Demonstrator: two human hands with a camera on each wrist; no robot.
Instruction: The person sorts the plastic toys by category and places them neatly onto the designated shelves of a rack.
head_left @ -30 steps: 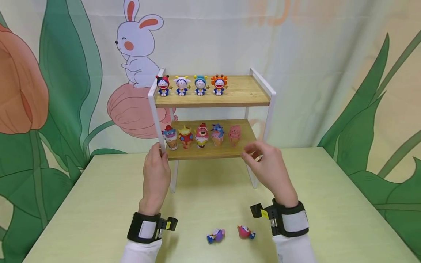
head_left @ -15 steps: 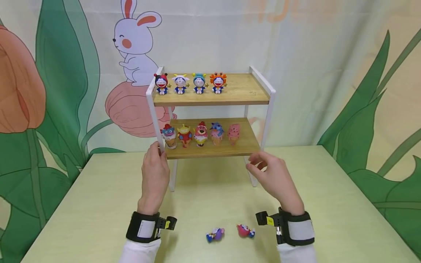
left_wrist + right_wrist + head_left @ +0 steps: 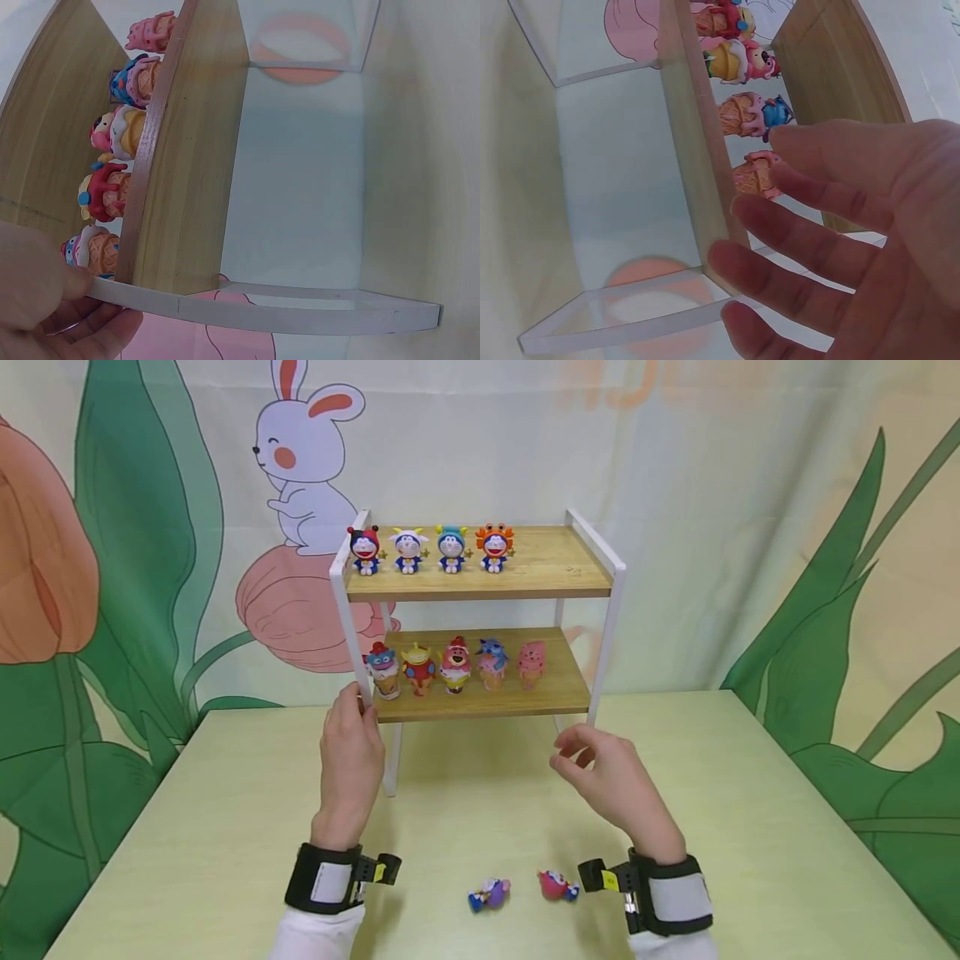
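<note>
My left hand (image 3: 351,768) grips the left front leg (image 3: 350,647) of a two-tier shelf. In the left wrist view its thumb lies on one side of that white leg and the fingers on the other. In front of the lower board's right end, my right hand (image 3: 600,781) hangs with bent, spread fingers and nothing in them. On the lower board (image 3: 480,706) stand several ice-cream-cone figurines, the pink one (image 3: 532,665) at the right end. Several costumed cat figurines, among them one in an orange crab hood (image 3: 495,548), stand along the left part of the upper board (image 3: 555,560).
Two small figurines lie on the pale table (image 3: 225,827) near its front, one purple and blue (image 3: 489,895), the other red and blue (image 3: 558,886). Behind the shelf hangs a printed cloth (image 3: 712,527) with a rabbit and plants.
My right hand has drawn back from the lower board's right front edge, toward me and lower. My left hand keeps its hold on the leg. The figurines stay where they were.
</note>
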